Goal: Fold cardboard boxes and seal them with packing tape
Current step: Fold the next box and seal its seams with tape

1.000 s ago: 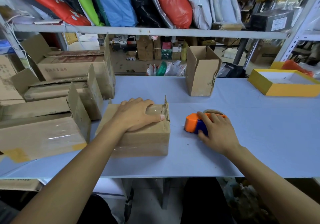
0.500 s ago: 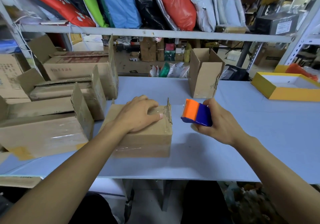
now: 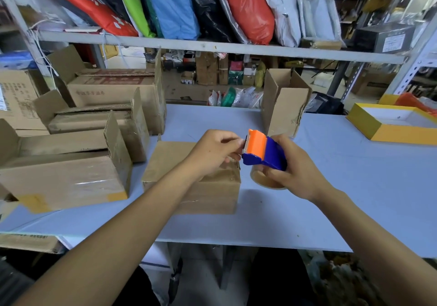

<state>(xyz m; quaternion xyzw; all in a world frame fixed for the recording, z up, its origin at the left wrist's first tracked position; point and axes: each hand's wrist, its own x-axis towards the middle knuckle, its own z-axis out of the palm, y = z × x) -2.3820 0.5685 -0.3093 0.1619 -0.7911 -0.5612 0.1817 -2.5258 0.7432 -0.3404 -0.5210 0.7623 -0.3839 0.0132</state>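
Gripping tape dispenser [image 3: 264,150], right hand [image 3: 292,170] over grey table [image 3: 354,187]; left hand [image 3: 214,150] pinches its edge

A pale blue-grey table [image 3: 354,187] runs the width of the scene, its near edge crossing low in the frame. Above its far side a grey metal shelf [image 3: 212,47] spans left to right, packed with leaning soft bags [image 3: 170,5] in red, green, blue, black and white. At the far right a perforated metal upright [image 3: 411,69] rises at a slant, with a dark box [image 3: 383,37] on the shelf beside it. A shallow yellow tray [image 3: 369,125] sits on the table's far right. Beyond the table, small packets and cartons [image 3: 212,71] crowd the floor. The light is even and bright.
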